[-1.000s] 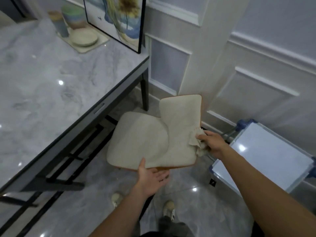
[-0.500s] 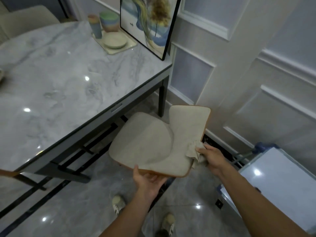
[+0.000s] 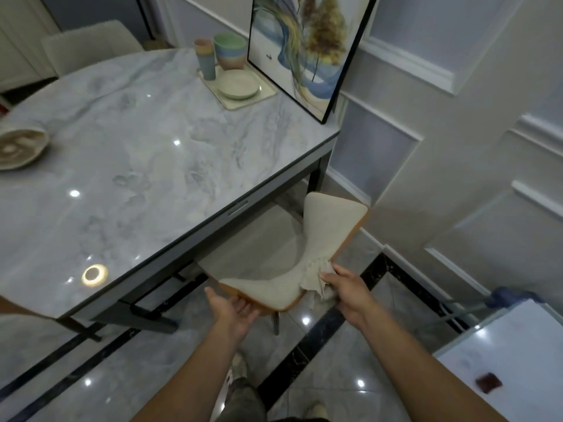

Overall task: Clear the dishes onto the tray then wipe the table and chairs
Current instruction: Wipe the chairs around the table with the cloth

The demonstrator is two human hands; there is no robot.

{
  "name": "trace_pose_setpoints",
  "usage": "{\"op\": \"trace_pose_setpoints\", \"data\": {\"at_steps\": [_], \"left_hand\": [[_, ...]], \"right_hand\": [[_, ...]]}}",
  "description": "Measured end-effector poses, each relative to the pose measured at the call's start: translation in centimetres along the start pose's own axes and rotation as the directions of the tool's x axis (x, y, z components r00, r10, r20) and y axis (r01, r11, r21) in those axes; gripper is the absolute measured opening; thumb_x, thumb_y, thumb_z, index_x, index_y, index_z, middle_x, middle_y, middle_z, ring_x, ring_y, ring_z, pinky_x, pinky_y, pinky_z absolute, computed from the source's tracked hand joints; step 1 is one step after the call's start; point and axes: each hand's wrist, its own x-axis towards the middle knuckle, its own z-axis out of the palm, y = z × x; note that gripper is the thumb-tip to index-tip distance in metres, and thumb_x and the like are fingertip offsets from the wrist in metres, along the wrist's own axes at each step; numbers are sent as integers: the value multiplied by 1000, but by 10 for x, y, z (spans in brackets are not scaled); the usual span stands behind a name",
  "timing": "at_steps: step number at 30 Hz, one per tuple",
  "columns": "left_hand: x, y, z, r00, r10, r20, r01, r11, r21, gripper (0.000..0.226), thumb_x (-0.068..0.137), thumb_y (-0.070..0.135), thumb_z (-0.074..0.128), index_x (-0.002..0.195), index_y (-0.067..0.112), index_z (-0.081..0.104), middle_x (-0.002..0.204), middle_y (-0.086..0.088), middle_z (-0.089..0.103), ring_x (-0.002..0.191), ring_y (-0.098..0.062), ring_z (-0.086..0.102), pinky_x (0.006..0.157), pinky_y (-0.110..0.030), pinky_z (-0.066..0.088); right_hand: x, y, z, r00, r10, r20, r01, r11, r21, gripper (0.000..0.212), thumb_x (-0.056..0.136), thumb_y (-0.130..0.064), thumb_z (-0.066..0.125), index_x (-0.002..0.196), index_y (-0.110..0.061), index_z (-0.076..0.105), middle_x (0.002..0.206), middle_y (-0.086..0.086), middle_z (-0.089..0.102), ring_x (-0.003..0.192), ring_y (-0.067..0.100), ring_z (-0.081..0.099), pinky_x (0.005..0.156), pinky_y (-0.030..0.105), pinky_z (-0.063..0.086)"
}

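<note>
Head view puts me in the wiping half of the job. The right hand (image 3: 347,290) grips a bunched pale cloth (image 3: 315,277) and presses it against the chair (image 3: 268,263), low down where the seat meets the backrest. The left hand (image 3: 234,309) lies palm up at the seat's front edge, thumb out to the side and fingers going beneath the cushion. Whether they curl round the edge or only prop it, I cannot tell from this angle. The chair stands partly tucked under the counter (image 3: 137,178), with its backrest on the wall side.

Clearing looks mostly done. The tray (image 3: 228,102) sits at the far corner of the counter, just beside a framed picture (image 3: 304,50) that leans on the wall. It carries a tall cup (image 3: 204,60), a wide cup (image 3: 230,51) and a shallow bowl (image 3: 239,83). One pale dish (image 3: 21,147) lies at the counter's left edge, well apart from the tray, so I judge that step is not quite closed.

As for what is left, I would finish this seat and backrest, carry the stray dish over to the tray, and give the counter a pass where the dish sat. A second chair (image 3: 88,44) stands at the far side of the counter, and I would count it as waiting for the cloth too.
</note>
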Motion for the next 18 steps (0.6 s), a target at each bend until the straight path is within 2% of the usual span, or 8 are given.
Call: {"op": "trace_pose_setpoints", "data": {"at_steps": [2,6,12,18], "left_hand": [[8,21,1,1000,13,-27,-12,1000,27,106,94,83,29,159,-1,32,161,-21,38,148,-37,39,119,-54,33],[13,59,6,998,55,-40,-54,998,25,102,96,80,27,159,0,32,161,-21,38,147,-37,40,117,-53,37],[23,110,5,989,133,-69,-128,989,76,98,100,77,22,159,-1,32,161,-21,40,146,-37,42,116,-51,39],[39,140,0,994,112,-5,-111,992,58,101,99,78,26,157,-5,33,154,-25,46,142,-38,46,118,-53,40]], "right_hand": [[6,-3,20,1000,3,10,-3,1000,6,30,97,-5,65,126,-11,70,110,11,78,100,29,74,87,42,61],[20,-4,55,1000,17,11,-17,1000,13,35,98,-6,64,132,-11,67,114,11,77,108,31,73,98,53,57],[31,-9,105,999,41,20,-40,999,-13,32,97,-9,66,128,-13,70,112,8,78,108,28,72,85,40,61],[42,-12,136,999,39,-24,-38,999,12,34,96,-11,68,130,-16,68,114,7,78,108,28,73,88,44,61]]}}
